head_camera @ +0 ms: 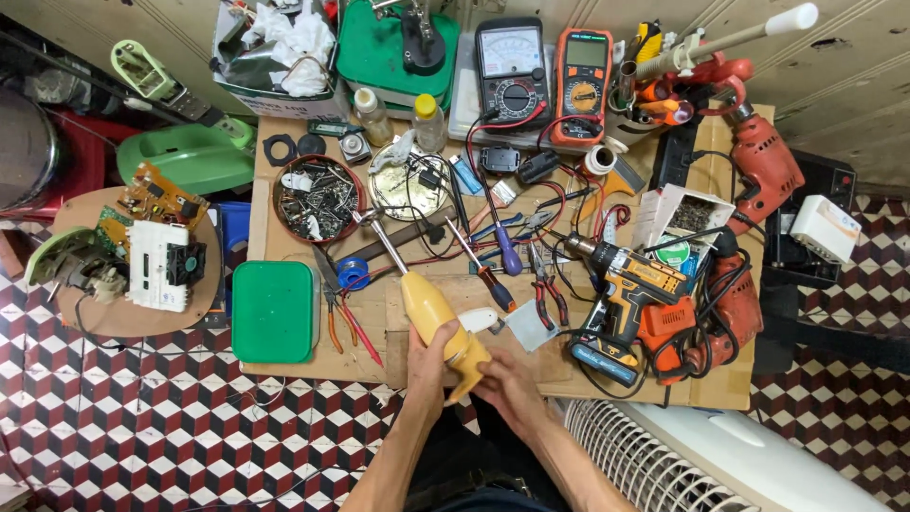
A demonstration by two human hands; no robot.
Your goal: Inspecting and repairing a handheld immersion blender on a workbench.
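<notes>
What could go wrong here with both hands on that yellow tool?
The yellow tool's metal tip points at the round tin of screws; a push might tip it. Loose screwdrivers and pliers lie right beside the right hand, so an elbow sweep could knock them off. Left hand covers the body.

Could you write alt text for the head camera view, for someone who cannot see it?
Seen from above, a person's left hand and right hand grip a yellow plastic handheld tool with a thin metal shaft over a cluttered cardboard-topped workbench. Around it lie a green plastic lidded box, a round tin of metal screws, two multimeters and a yellow cordless drill.
</notes>
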